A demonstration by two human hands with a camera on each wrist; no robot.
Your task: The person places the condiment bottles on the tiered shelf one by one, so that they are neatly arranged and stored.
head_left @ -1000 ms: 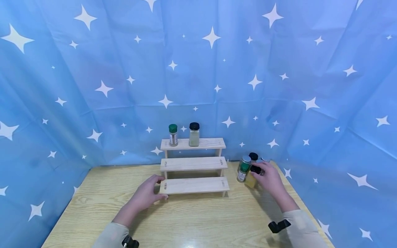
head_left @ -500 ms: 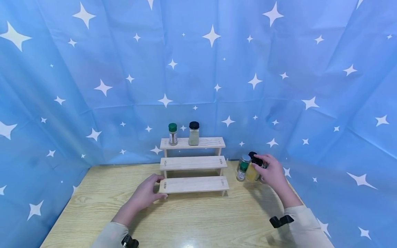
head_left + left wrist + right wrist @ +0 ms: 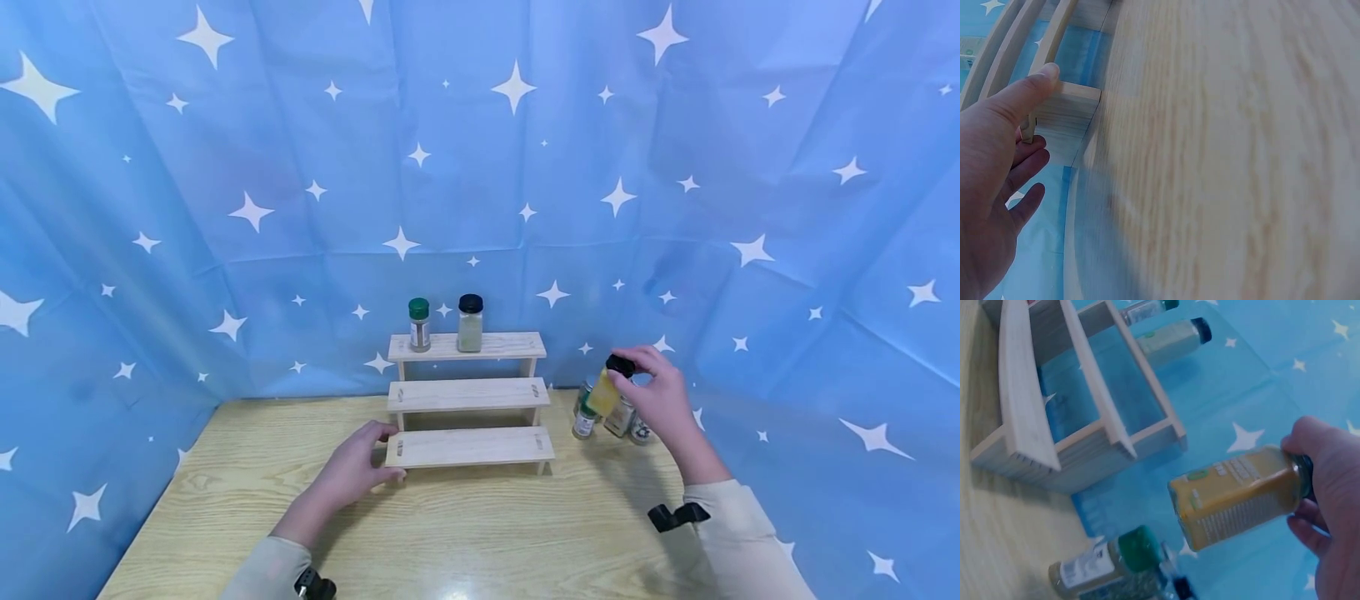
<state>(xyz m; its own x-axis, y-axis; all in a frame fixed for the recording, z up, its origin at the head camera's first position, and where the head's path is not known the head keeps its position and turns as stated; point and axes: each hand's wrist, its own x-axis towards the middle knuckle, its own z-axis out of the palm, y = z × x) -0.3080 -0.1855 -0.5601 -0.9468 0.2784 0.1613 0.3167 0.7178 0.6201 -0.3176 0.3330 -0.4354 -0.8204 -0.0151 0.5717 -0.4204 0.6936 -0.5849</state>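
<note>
A yellow spice jar with a black cap (image 3: 602, 395) hangs tilted above the other jars at the right, its cap gripped by my right hand (image 3: 655, 392). In the right wrist view, the label of this yellow jar (image 3: 1235, 497) faces the camera. My left hand (image 3: 348, 471) holds the left end of the lowest step of a three-step wooden rack (image 3: 470, 448); in the left wrist view its thumb lies on top of the board. On the top step stand a green-capped jar (image 3: 419, 325) and a black-capped jar of pale contents (image 3: 470, 323).
Several other spice jars stand close together on the table's right side, among them a small green-capped one (image 3: 584, 422) and a clear one (image 3: 619, 418). The wooden table (image 3: 480, 533) meets a blue star-patterned curtain (image 3: 480, 167) behind and at both sides.
My right hand has taken hold of the yellow jar and raised it off the table, uncovering jars behind it. The left hand stays on the rack.
</note>
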